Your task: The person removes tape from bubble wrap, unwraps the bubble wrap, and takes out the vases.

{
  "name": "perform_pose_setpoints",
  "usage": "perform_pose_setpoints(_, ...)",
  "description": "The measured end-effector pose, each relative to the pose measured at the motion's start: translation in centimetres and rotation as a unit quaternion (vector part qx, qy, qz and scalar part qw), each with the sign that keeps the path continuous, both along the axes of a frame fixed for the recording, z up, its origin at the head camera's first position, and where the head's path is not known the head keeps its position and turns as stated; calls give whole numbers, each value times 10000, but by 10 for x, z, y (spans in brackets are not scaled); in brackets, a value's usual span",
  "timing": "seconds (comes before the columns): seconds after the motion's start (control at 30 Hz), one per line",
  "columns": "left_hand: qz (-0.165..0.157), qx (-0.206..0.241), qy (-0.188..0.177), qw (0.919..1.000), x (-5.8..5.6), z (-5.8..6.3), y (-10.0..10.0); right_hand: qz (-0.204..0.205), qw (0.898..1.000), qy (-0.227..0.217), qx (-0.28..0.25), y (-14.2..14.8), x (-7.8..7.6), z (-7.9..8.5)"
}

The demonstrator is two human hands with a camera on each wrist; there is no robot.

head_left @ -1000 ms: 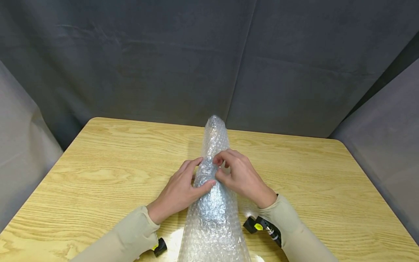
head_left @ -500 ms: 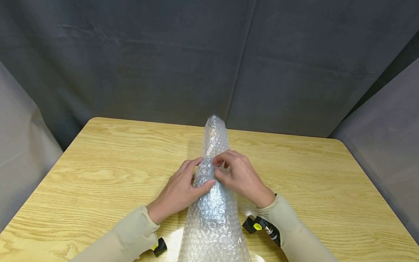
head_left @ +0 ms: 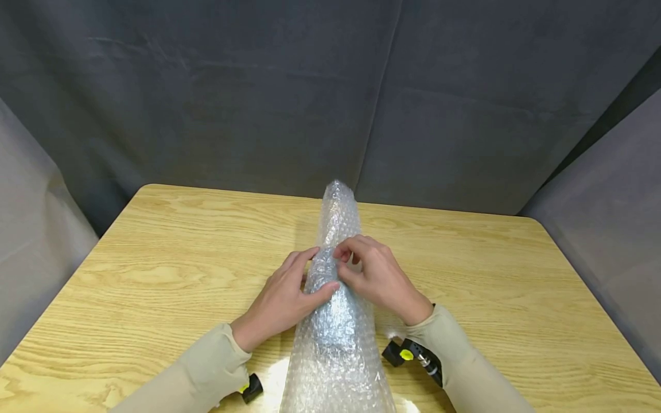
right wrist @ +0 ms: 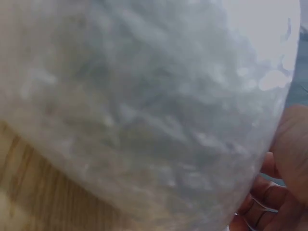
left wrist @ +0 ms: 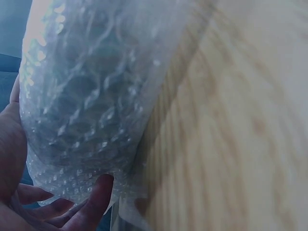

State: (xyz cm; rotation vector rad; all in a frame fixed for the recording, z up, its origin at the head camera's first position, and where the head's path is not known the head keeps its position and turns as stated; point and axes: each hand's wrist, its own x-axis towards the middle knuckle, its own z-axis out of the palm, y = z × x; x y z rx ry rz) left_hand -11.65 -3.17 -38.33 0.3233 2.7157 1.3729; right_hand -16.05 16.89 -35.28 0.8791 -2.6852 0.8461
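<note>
A long bundle of clear bubble wrap [head_left: 338, 332] lies lengthwise in front of me, narrowing toward the table's far edge. Something bluish and shiny shows through its middle; the wrap blurs its shape. My left hand [head_left: 284, 301] holds the bundle from the left, thumb across the top and fingers along the side. In the left wrist view its fingers [left wrist: 98, 199] curve beside the bubbled surface. My right hand [head_left: 379, 275] comes from the right, with curled index finger and thumb at the wrap's top, just beyond the left thumb. I cannot tell what exactly lies between those fingertips.
The wood-grain table [head_left: 170, 258] stretches out on both sides of the bundle. A dark grey curtain [head_left: 258, 103] hangs behind it, with lighter cloth [head_left: 609, 229] at the sides. Black wrist-worn devices [head_left: 413, 355] sit under both sleeves.
The right hand's fingertips have shifted very slightly left along the top of the wrap. The left hand and the bundle stay in nearly the same place.
</note>
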Motion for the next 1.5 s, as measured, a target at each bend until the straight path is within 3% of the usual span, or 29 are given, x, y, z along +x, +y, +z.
perform_pose_setpoints(0.43,-17,5,5,10000,-1,-1,0,43,9999,87,-81,-1,0,-2)
perform_pose_setpoints(0.93,-94,329,3,9994,0,-1,-2,13,9999,79,-76,-2,1,-3)
perform_pose_setpoints(1.5,-200,20,86,9998,1,-3,-4,104,9998,125,-66,-2,0,-4)
